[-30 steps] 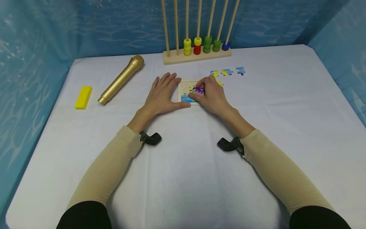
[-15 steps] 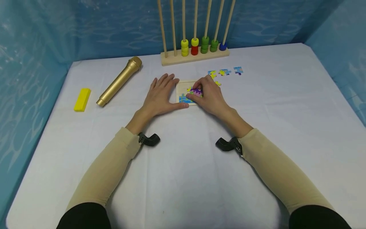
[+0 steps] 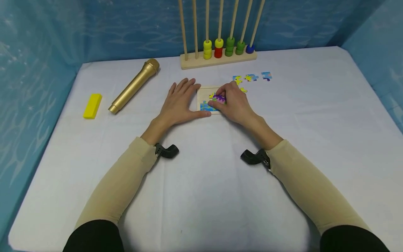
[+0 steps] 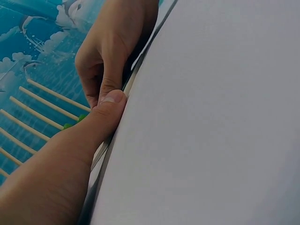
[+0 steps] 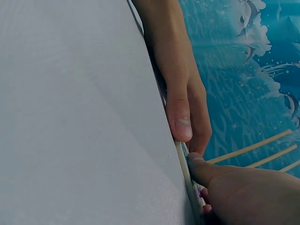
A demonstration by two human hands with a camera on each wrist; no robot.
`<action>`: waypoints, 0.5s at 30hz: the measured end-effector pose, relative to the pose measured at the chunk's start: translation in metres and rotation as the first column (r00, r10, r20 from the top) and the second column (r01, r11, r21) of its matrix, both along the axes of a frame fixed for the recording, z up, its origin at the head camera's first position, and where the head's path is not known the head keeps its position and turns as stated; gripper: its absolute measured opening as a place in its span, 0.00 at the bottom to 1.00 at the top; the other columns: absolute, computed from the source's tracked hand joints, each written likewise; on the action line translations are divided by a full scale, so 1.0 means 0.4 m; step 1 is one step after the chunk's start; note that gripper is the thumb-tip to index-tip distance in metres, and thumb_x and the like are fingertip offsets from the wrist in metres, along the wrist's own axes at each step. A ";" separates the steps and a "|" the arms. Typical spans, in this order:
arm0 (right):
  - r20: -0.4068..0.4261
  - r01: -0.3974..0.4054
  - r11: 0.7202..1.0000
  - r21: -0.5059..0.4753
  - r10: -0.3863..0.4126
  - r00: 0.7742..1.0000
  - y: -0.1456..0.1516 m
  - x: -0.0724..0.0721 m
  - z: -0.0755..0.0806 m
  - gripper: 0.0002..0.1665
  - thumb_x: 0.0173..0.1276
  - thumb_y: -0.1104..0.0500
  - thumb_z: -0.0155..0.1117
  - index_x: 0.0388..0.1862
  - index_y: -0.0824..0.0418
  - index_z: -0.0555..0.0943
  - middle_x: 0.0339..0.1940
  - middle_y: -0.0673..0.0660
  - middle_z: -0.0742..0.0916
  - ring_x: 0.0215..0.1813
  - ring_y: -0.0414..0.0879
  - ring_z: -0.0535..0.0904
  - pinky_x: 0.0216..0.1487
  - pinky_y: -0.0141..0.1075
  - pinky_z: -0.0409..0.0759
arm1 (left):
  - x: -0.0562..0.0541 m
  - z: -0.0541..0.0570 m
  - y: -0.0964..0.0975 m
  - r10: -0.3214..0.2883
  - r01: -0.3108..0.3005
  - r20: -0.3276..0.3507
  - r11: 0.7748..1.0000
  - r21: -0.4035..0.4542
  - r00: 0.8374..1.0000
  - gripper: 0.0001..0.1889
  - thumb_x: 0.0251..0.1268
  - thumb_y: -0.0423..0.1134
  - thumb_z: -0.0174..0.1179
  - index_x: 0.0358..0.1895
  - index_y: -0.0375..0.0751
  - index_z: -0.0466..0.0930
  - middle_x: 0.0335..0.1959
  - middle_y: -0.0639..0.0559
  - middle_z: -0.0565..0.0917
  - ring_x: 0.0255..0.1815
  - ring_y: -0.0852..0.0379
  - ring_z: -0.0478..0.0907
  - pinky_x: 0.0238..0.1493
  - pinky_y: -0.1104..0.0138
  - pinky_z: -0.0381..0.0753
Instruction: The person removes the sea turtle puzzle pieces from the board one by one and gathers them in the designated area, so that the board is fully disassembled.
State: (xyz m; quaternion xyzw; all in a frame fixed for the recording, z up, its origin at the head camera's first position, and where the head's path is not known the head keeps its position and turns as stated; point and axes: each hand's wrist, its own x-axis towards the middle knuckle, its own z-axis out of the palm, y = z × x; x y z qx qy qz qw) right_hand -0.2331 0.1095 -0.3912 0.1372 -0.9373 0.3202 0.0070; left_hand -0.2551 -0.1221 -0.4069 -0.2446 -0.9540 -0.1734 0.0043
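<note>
The puzzle board (image 3: pixel 204 91) sits between my hands, straight ahead of me on the worktop (image 3: pixel 201 196), its far edge running from 9 to 3 o'clock; its right end is hidden beneath my fingers, so I cannot tell its long axis. From the middle of my right hand (image 3: pixel 234 105) the board lies at 9 o'clock, and that grip is nearly closed: thumb and fingertips curl down either side of the purple piece (image 3: pixel 220 99) in the picture, though whether they pinch it or only press on it I cannot tell. My left hand (image 3: pixel 178 109) has the board at 3 o'clock; its fingers are spread and nearly straight, gripping nothing, with the thumb along the near edge and the forefinger's tip by the 10 o'clock corner. The relation that counts, I judge, is to the loose pieces, all on my right hand's side and beyond it. The yellow piece (image 3: pixel 243 90) is closest, just past my knuckles at 1 o'clock; behind it a row fans out, the yellow-and-blue piece (image 3: pixel 237 79) at 12, the middle piece (image 3: pixel 251 77) at 1, the blue piece (image 3: pixel 266 75) at 2, farthest off.
</note>
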 end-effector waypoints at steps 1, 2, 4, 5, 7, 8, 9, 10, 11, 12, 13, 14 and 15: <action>-0.005 0.001 1.000 -0.002 -0.001 1.000 0.002 0.000 -0.001 0.31 0.71 0.46 0.75 0.58 0.69 0.79 0.52 0.65 0.76 0.52 0.56 0.73 0.55 0.48 0.74 | -0.001 0.002 0.002 -0.001 0.001 0.000 1.000 -0.002 1.000 0.58 0.54 0.80 0.63 0.83 0.53 0.59 0.87 0.51 0.55 0.89 0.50 0.41 0.87 0.46 0.34; -0.011 0.001 1.000 -0.004 -0.001 1.000 0.003 -0.001 -0.001 0.31 0.71 0.46 0.75 0.58 0.69 0.79 0.52 0.65 0.76 0.52 0.56 0.73 0.55 0.48 0.74 | -0.001 0.002 0.003 -0.003 0.003 0.000 1.000 -0.003 1.000 0.58 0.54 0.81 0.63 0.83 0.53 0.59 0.87 0.51 0.55 0.89 0.49 0.41 0.87 0.46 0.35; -0.019 0.000 1.000 -0.007 0.000 1.000 0.005 -0.001 -0.002 0.31 0.71 0.46 0.75 0.58 0.69 0.78 0.51 0.64 0.76 0.51 0.56 0.73 0.55 0.48 0.73 | -0.002 0.004 0.005 -0.003 0.003 -0.001 1.000 -0.006 1.000 0.58 0.54 0.80 0.63 0.83 0.52 0.59 0.87 0.50 0.55 0.89 0.49 0.41 0.87 0.45 0.35; -0.022 0.000 1.000 -0.008 0.000 1.000 0.006 -0.001 -0.002 0.31 0.71 0.46 0.75 0.58 0.69 0.78 0.51 0.64 0.76 0.51 0.55 0.73 0.54 0.48 0.73 | -0.002 0.004 0.005 -0.002 0.002 -0.001 1.000 -0.008 1.000 0.58 0.54 0.80 0.63 0.83 0.52 0.59 0.87 0.50 0.55 0.89 0.49 0.41 0.87 0.45 0.35; -0.027 -0.002 1.000 -0.011 0.001 1.000 0.007 -0.001 -0.003 0.31 0.71 0.45 0.75 0.58 0.68 0.78 0.52 0.64 0.76 0.51 0.55 0.74 0.55 0.48 0.74 | -0.002 0.004 0.006 -0.003 0.003 0.001 1.000 -0.009 1.000 0.58 0.54 0.80 0.63 0.83 0.52 0.59 0.87 0.50 0.55 0.89 0.49 0.41 0.87 0.45 0.35; -0.030 -0.003 1.000 -0.013 0.003 1.000 0.007 -0.001 -0.004 0.31 0.70 0.45 0.75 0.58 0.68 0.78 0.52 0.64 0.76 0.51 0.55 0.74 0.55 0.48 0.74 | -0.001 0.003 0.006 -0.003 0.003 0.002 1.000 -0.009 1.000 0.58 0.54 0.81 0.63 0.83 0.52 0.59 0.87 0.50 0.55 0.89 0.49 0.41 0.87 0.45 0.35; -0.033 -0.005 1.000 -0.016 0.005 0.999 0.008 -0.001 -0.005 0.31 0.71 0.46 0.75 0.58 0.68 0.78 0.52 0.64 0.76 0.52 0.55 0.74 0.55 0.48 0.74 | -0.001 0.002 0.006 -0.003 0.003 0.004 1.000 -0.011 1.000 0.58 0.54 0.81 0.63 0.83 0.52 0.59 0.87 0.50 0.54 0.89 0.49 0.41 0.87 0.45 0.35; -0.038 -0.008 1.000 -0.021 0.007 0.999 0.009 -0.001 -0.006 0.31 0.70 0.46 0.75 0.58 0.68 0.78 0.52 0.64 0.76 0.52 0.55 0.74 0.55 0.48 0.74 | 0.000 0.002 0.006 -0.003 0.003 0.006 1.000 -0.013 1.000 0.58 0.54 0.81 0.62 0.83 0.52 0.58 0.87 0.51 0.54 0.89 0.49 0.40 0.87 0.45 0.35; -0.042 -0.010 1.000 -0.026 0.009 0.999 0.009 0.000 -0.008 0.31 0.70 0.46 0.75 0.58 0.68 0.78 0.52 0.64 0.76 0.52 0.55 0.74 0.55 0.48 0.73 | 0.000 0.001 0.005 -0.003 0.003 0.007 1.000 -0.014 1.000 0.57 0.55 0.81 0.62 0.84 0.53 0.58 0.88 0.51 0.54 0.90 0.49 0.40 0.87 0.46 0.34; -0.048 -0.011 0.999 -0.031 0.010 0.999 0.010 0.000 -0.009 0.31 0.70 0.46 0.75 0.58 0.68 0.77 0.53 0.64 0.76 0.52 0.55 0.74 0.55 0.48 0.73 | 0.001 0.001 0.006 -0.003 0.003 0.008 1.000 -0.015 1.000 0.57 0.55 0.81 0.62 0.84 0.53 0.58 0.88 0.51 0.54 0.90 0.50 0.40 0.87 0.46 0.34; -0.056 -0.010 0.999 -0.037 0.008 0.998 0.011 0.001 -0.011 0.31 0.70 0.46 0.76 0.57 0.67 0.77 0.53 0.63 0.77 0.52 0.55 0.74 0.55 0.48 0.73 | 0.001 0.001 0.006 -0.003 0.003 0.008 1.000 -0.015 1.000 0.57 0.55 0.81 0.62 0.84 0.53 0.58 0.88 0.51 0.54 0.90 0.50 0.40 0.87 0.46 0.34; -0.063 -0.009 0.999 -0.046 0.006 0.998 0.013 0.001 -0.012 0.31 0.69 0.46 0.76 0.57 0.67 0.78 0.53 0.63 0.77 0.51 0.55 0.74 0.55 0.47 0.72 | 0.001 0.001 0.006 -0.004 0.004 0.009 1.000 -0.015 1.000 0.57 0.55 0.80 0.62 0.84 0.53 0.58 0.88 0.51 0.54 0.90 0.50 0.40 0.87 0.46 0.34; -0.071 -0.007 0.998 -0.058 0.002 0.997 0.014 0.002 -0.014 0.30 0.69 0.47 0.77 0.56 0.67 0.78 0.52 0.63 0.78 0.51 0.55 0.74 0.54 0.47 0.72 | 0.001 0.000 0.007 -0.004 0.004 0.008 1.000 -0.014 1.000 0.57 0.55 0.80 0.62 0.83 0.53 0.58 0.88 0.51 0.54 0.90 0.50 0.40 0.87 0.46 0.34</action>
